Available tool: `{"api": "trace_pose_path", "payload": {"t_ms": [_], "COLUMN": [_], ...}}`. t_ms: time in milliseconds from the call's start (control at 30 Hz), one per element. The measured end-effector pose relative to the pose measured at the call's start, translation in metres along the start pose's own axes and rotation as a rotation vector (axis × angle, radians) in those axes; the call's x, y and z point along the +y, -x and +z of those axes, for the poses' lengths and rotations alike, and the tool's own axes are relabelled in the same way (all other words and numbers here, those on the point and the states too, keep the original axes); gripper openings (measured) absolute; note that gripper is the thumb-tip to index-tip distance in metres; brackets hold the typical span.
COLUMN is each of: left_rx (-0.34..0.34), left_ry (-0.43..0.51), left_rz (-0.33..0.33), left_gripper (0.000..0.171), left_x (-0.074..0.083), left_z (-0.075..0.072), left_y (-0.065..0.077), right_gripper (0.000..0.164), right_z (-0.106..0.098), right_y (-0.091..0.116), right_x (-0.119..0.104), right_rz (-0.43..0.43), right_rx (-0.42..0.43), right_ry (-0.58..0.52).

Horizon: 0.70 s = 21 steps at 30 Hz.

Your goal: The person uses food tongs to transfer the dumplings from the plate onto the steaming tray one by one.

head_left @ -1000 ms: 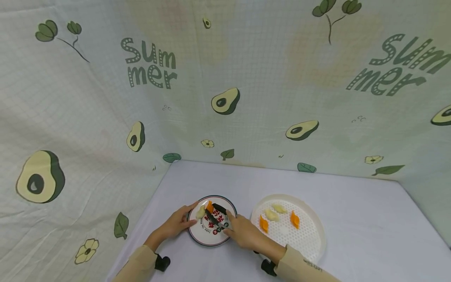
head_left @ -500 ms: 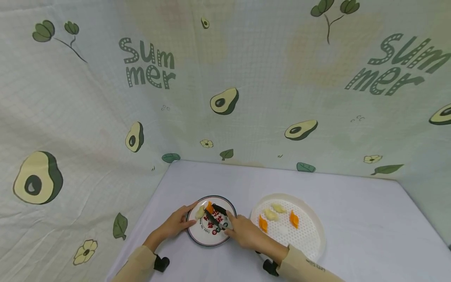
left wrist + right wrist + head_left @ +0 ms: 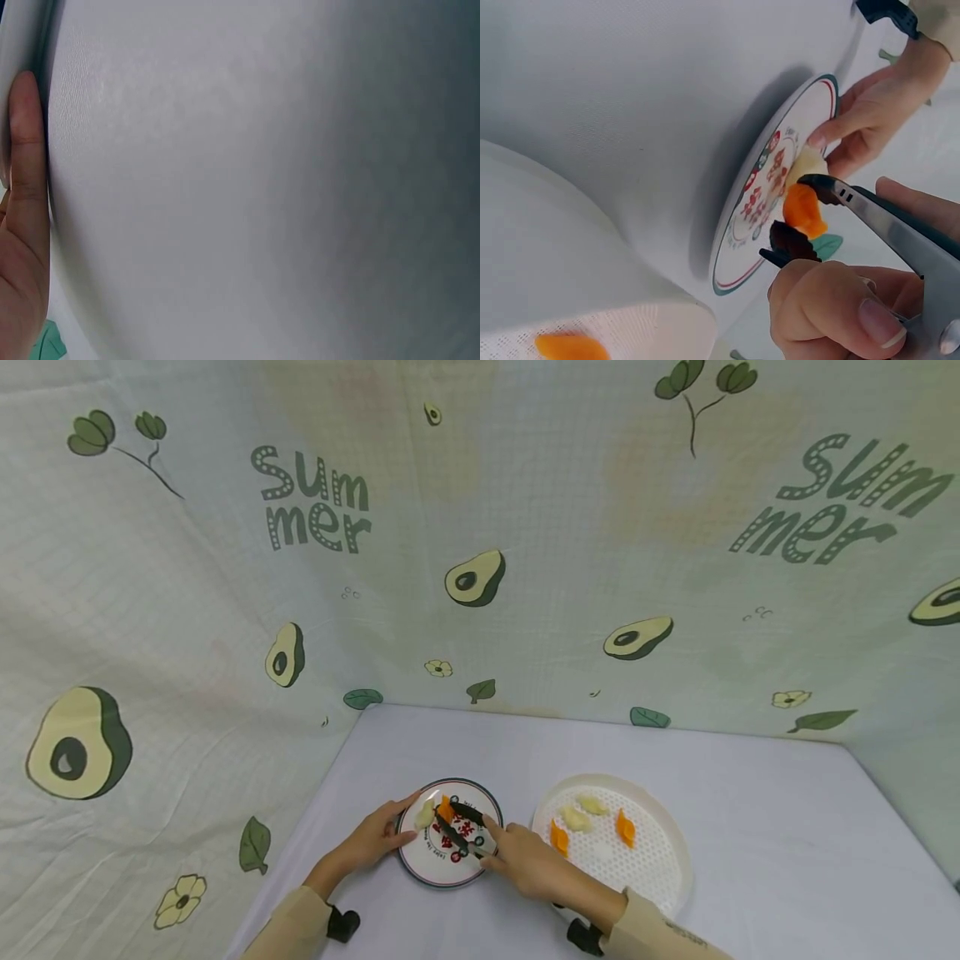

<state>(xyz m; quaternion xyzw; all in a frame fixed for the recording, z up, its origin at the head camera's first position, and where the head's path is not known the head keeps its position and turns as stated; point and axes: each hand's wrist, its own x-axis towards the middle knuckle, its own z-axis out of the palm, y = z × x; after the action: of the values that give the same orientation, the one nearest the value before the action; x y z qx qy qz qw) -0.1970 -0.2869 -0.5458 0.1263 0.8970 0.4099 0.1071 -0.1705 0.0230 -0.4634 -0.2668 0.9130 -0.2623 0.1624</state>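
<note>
My left hand [image 3: 378, 833] holds the rim of a round white plate [image 3: 420, 868], thumb over its edge, at the left of the table. The plate has a dark and red edge line and red printing. In my right hand [image 3: 528, 860] is a pair of metal tongs [image 3: 900, 232] with black tips, spread apart low over the plate. An orange, folded-looking piece [image 3: 802, 210] lies between the tips at the plate's far side. Just left of it sits a pale yellow lump [image 3: 425, 815]. The left wrist view shows only the left hand's edge [image 3: 28, 172] against the plate's side.
A larger round white tray [image 3: 678, 860] with a dimpled floor stands right of the plate, partly under my right forearm. It bears pale yellow lumps [image 3: 576, 818] and orange pieces [image 3: 626, 828]. A printed cloth [image 3: 555, 527] hangs behind and to the left.
My right hand and the tongs have drawn back slightly towards me and to the right. The left hand and plate stay in place; the head view has shifted a little.
</note>
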Motion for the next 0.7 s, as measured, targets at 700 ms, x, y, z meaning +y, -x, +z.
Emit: {"api": "trace_pose_path", "payload": {"t_ms": [700], "left_rx": [0.017], "left_ry": [-0.018], "left_rz": [-0.027], "left_gripper": [0.068], "left_x": [0.001], "left_z": [0.001], "left_y": [0.001], "right_gripper": [0.069], "right_z": [-0.021], "right_y": [0.034], "right_x": [0.005], "right_rz": [-0.026], "right_rx": [0.030], "right_ry": [-0.065]}}
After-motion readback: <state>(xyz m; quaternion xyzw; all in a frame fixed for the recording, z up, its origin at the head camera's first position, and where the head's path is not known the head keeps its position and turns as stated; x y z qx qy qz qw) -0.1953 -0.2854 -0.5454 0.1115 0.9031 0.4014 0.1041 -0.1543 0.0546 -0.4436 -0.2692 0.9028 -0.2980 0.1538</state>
